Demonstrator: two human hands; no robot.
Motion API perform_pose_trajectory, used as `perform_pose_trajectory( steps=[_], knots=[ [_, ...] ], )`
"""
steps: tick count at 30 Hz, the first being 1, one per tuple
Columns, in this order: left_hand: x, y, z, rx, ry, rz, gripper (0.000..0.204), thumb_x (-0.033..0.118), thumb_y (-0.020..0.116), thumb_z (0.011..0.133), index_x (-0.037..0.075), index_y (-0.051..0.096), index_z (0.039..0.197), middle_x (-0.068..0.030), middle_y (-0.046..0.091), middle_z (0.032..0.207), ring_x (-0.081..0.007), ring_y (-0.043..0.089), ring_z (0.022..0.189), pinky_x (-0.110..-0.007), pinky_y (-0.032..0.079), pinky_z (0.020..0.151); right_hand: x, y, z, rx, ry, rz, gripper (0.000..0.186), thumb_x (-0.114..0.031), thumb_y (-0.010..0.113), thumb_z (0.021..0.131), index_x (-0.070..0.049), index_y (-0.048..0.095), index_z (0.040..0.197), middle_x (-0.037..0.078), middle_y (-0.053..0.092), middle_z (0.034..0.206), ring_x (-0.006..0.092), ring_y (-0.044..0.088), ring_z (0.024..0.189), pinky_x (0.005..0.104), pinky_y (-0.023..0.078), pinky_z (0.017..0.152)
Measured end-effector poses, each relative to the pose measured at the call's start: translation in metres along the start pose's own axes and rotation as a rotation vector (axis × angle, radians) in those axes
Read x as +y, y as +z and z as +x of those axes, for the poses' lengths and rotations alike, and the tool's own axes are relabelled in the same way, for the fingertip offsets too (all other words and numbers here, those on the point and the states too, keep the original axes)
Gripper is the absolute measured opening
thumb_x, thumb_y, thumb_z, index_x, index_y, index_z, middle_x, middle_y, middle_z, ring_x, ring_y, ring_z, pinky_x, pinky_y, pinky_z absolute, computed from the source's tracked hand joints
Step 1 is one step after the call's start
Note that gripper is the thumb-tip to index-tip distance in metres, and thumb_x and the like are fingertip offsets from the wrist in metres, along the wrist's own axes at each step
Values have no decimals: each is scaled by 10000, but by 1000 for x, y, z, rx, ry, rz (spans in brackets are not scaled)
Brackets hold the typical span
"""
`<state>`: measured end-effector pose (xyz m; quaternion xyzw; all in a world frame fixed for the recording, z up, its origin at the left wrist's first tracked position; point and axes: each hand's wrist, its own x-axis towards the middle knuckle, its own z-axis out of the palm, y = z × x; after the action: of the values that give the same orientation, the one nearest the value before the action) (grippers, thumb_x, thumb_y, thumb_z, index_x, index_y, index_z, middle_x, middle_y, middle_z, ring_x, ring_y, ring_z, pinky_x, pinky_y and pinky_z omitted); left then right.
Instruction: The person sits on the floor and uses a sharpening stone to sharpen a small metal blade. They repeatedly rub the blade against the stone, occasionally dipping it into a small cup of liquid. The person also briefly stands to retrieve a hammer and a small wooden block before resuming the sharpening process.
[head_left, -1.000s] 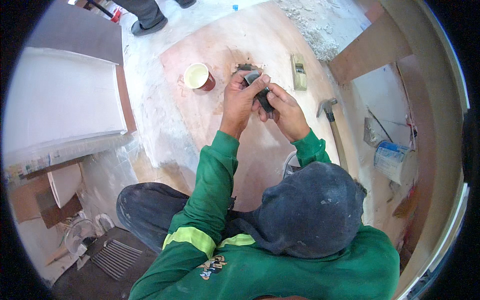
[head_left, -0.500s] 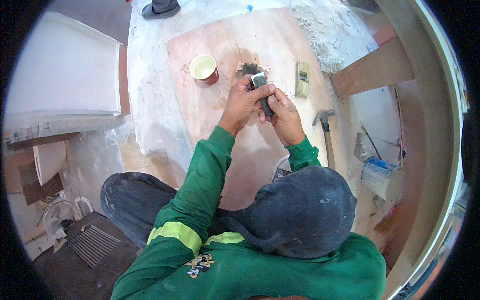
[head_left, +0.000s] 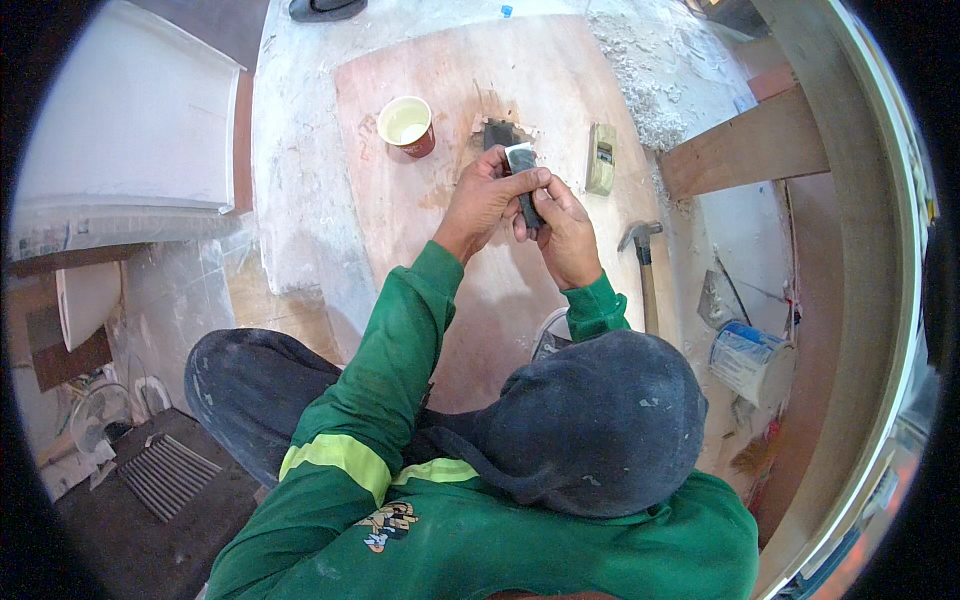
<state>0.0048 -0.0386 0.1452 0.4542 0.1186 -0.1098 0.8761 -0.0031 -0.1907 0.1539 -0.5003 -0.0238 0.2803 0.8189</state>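
Both hands meet above the middle of the plywood board (head_left: 460, 330). My left hand (head_left: 478, 208) pinches a flat dark plane blade (head_left: 521, 160) with a bright, pale upper end. My right hand (head_left: 570, 235) grips the same blade lower down, thumb against its side. Just beyond my fingers lies a dark block (head_left: 497, 134) like a sharpening stone, on a wet brownish patch. A red paper cup (head_left: 418, 147) of pale liquid stands to the left. On the right rest a small wooden hand plane (head_left: 601, 160) and, nearer, a claw hammer (head_left: 646, 275).
White shavings (head_left: 645, 95) pile at the far right, beside a wooden beam (head_left: 745, 145). A blue-and-white can (head_left: 745, 358) lies right of the hammer. My bent knees (head_left: 610, 420) flank the board's near part. At lower left are a fan (head_left: 100, 415) and a dark mat (head_left: 130, 540).
The view has shifted slightly, so the hat at the far edge shows less. My hands keep their grip on the blade, with little visible change in its position.
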Motion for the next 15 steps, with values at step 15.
perform_pose_trajectory(
  steps=[15],
  knots=[
    [-4,3,3,70,-1,54,220,277,678,1052,67,651,1114,4,663,881,-42,557,662,-208,460,527,16,-14,6,52,-35,-6,304,-246,449,1130,-37,550,1327,89,706,995,127,613,745,261,507,682]
  ],
)
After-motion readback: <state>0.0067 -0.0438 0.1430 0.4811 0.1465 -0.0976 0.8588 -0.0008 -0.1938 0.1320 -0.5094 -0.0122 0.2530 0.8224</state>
